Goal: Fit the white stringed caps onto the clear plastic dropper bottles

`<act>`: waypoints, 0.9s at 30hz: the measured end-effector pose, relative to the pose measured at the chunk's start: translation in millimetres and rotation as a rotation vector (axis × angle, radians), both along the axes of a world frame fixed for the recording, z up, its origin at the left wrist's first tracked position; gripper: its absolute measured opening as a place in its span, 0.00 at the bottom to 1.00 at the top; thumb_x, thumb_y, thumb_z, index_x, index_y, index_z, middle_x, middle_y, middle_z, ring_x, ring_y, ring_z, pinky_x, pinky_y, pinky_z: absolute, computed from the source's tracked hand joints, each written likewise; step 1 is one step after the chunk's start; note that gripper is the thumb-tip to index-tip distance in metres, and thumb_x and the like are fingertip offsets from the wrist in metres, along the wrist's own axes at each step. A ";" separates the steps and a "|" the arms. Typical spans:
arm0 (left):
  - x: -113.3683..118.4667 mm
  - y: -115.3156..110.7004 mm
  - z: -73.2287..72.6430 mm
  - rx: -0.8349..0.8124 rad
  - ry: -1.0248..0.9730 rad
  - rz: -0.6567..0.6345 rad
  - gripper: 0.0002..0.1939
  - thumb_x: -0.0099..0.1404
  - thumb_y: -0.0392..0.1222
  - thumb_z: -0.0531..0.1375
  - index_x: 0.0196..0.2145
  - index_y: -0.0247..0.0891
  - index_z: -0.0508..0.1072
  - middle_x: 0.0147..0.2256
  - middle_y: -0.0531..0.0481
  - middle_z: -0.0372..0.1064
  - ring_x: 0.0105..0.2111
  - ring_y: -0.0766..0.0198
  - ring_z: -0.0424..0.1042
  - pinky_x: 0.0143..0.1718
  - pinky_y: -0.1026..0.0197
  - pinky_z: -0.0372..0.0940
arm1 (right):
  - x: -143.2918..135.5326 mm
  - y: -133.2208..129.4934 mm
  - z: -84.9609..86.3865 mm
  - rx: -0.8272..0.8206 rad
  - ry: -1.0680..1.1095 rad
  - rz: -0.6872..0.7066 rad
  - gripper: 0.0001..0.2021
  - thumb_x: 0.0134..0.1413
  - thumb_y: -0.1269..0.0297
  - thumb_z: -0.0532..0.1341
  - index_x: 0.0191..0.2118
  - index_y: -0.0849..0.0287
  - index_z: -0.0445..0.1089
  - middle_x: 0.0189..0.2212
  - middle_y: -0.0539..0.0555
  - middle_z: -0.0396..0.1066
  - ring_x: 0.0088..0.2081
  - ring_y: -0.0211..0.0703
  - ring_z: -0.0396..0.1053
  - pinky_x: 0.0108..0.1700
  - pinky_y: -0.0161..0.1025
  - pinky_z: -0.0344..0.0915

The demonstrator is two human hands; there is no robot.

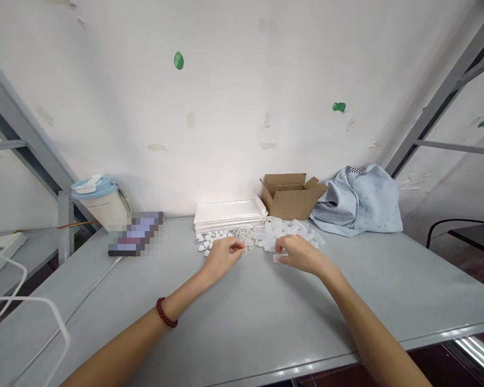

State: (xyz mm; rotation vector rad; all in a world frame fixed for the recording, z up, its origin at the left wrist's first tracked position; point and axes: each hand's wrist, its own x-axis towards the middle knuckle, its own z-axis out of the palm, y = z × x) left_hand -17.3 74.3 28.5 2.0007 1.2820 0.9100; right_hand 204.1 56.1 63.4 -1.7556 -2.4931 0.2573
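Observation:
My left hand (225, 257), with a red bead bracelet at the wrist, is closed in a pinch at the front of a pile of small white parts (218, 236) and thin pale loops (246, 235). What its fingertips hold is too small to name. My right hand (299, 252) is closed, fingers curled down, at the front of a heap of translucent plastic pieces (280, 228). A small translucent piece (278, 258) shows at its fingertips. Behind the small parts lies a stack of flat white packs (229, 213).
An open cardboard box (292, 204) stands behind the heap, beside a light blue cloth bag (361, 201). At the left are a blue-lidded cup (102, 204), a blurred phone (136, 235) and a white cable (86, 298). The grey table (242, 333) meets a white wall.

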 end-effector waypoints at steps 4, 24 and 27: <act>-17.3 -4.3 13.0 -0.155 -0.171 0.068 0.06 0.55 0.41 0.59 0.29 0.38 0.74 0.29 0.51 0.75 0.31 0.61 0.74 0.36 0.59 0.68 | -5.0 -5.2 0.9 -0.045 -0.071 0.015 0.09 0.44 0.78 0.58 0.32 0.60 0.71 0.34 0.57 0.73 0.37 0.49 0.69 0.35 0.36 0.58; -46.4 -58.3 10.7 -0.222 -0.441 0.141 0.03 0.54 0.38 0.60 0.27 0.37 0.73 0.29 0.49 0.71 0.31 0.63 0.71 0.34 0.63 0.68 | -87.2 -48.3 -43.8 0.074 0.905 0.233 0.08 0.56 0.65 0.56 0.28 0.56 0.57 0.35 0.54 0.65 0.34 0.39 0.68 0.33 0.34 0.69; -47.8 -61.0 14.8 -0.192 -0.448 0.122 0.02 0.55 0.36 0.60 0.27 0.37 0.73 0.29 0.50 0.71 0.32 0.63 0.71 0.35 0.63 0.68 | -89.2 -50.6 -51.0 -0.023 0.910 0.206 0.06 0.58 0.62 0.56 0.32 0.55 0.59 0.36 0.54 0.69 0.33 0.39 0.70 0.35 0.35 0.71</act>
